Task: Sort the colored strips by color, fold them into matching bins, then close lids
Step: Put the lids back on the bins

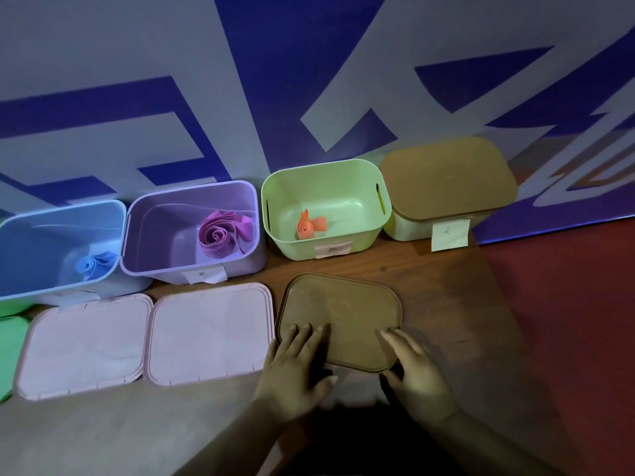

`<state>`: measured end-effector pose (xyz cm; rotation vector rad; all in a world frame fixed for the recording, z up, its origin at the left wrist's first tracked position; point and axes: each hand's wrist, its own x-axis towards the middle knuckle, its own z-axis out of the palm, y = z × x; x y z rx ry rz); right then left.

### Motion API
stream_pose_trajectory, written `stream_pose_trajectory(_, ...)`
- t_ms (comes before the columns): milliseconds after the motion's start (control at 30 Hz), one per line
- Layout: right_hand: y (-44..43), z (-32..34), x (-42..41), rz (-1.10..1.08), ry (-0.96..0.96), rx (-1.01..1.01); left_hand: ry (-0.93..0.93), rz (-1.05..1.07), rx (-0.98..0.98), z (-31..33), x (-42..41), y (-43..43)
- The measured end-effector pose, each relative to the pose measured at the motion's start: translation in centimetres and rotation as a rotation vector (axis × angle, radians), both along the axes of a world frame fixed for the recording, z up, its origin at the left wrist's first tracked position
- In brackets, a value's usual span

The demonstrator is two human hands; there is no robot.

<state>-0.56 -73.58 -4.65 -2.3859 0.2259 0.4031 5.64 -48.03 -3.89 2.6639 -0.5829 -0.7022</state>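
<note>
A brown lid (340,314) lies flat on the table in front of the open green bin (364,228), which holds a rolled orange strip (309,226). My left hand (295,365) grips the lid's near left edge, fingers on top and thumb below. My right hand (417,365) grips the near right corner the same way. The purple bin (151,231) holds a rolled purple strip (220,235). The blue bin (20,255) holds a rolled blue strip (94,264). A far-right bin (409,231) has its brown lid (446,176) on.
Two pale pink lids (86,345) (209,331) lie flat in front of the blue and purple bins. Something green (10,341) shows at the left edge. Paper labels hang on the bin fronts. A blue-and-white banner wall stands right behind the bins.
</note>
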Motion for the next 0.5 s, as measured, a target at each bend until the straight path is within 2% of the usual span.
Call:
stream_pose_trajectory(133, -0.1, 1.0, -0.7, 0.02, -0.133, 0.04, -0.036, 0.064, -0.16, 0.7, -0.7, 0.3)
stream_pose_trajectory(300, -0.7, 4.8, 1.0, 0.135, -0.444, -0.122, -0.201, 0.127, -0.255, 2.1, 0.1, 0.3)
stream_pose_trajectory(400, -0.8, 7.4, 2.5, 0.041, -0.535, -0.046, -0.308, 0.135, -0.316, 3.5, 1.3, -0.1)
stream_pose_trajectory(500, -0.7, 10.7, 4.4, -0.231, -0.446, 0.212, -0.376, 0.172, -0.361, 5.7, 2.7, -0.9)
